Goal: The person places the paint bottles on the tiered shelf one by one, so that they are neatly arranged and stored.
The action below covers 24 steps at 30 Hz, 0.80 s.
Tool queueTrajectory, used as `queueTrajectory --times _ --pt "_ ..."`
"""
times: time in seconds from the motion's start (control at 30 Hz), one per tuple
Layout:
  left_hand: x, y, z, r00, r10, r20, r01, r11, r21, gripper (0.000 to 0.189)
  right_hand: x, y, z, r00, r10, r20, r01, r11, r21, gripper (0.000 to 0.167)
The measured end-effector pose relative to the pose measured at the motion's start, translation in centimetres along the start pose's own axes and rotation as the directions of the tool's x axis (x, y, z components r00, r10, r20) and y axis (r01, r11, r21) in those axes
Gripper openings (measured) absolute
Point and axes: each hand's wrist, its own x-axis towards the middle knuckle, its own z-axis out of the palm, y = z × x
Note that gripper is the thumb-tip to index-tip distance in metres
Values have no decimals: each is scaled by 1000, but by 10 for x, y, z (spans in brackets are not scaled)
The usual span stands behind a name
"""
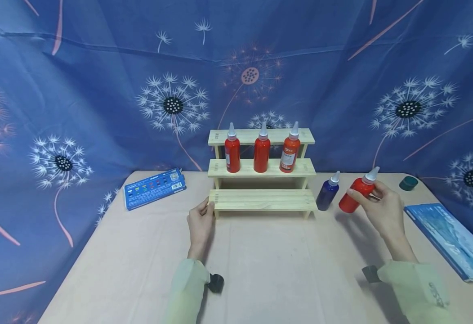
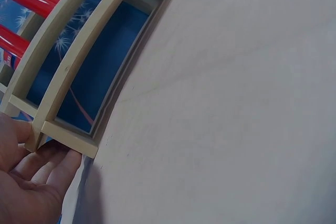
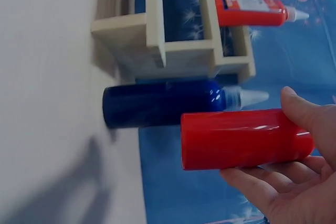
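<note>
A three-tier wooden rack (image 1: 262, 198) stands at the back of the table. My left hand (image 1: 201, 221) holds the left end of its lowest step; in the left wrist view the fingers (image 2: 58, 169) reach under that end. On the middle step stand three red squeeze bottles (image 1: 262, 155) with pointed caps, upright in a row. My right hand (image 1: 382, 209) grips another red squeeze bottle (image 3: 236, 140), tilted, apparently just above the table right of the rack. A dark blue squeeze bottle (image 1: 327, 194) stands between this bottle and the rack.
A blue printed box (image 1: 154, 188) lies at the back left. On the right are a small dark green round object (image 1: 408, 183) and a flat blue pad or book (image 1: 452, 240). Blue dandelion-patterned cloth (image 1: 111, 90) hangs behind the pale tablecloth (image 1: 269, 270).
</note>
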Motion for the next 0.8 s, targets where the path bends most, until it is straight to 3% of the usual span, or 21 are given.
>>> queueTrajectory --times 0.2,0.47,0.8 --pt "1 0 -1 1000 -1 1 1 1000 -8 34 -9 -15 5 996 -94 -2 94 995 -24 70" --pt "1 0 -3 1000 -6 -11 6 1000 10 34 -13 -28 26 969 -245 2 245 969 -8 64" --pt "0 0 -2 1000 -19 -9 19 1000 -1 34 -13 -40 55 958 -286 29 282 955 93 54"
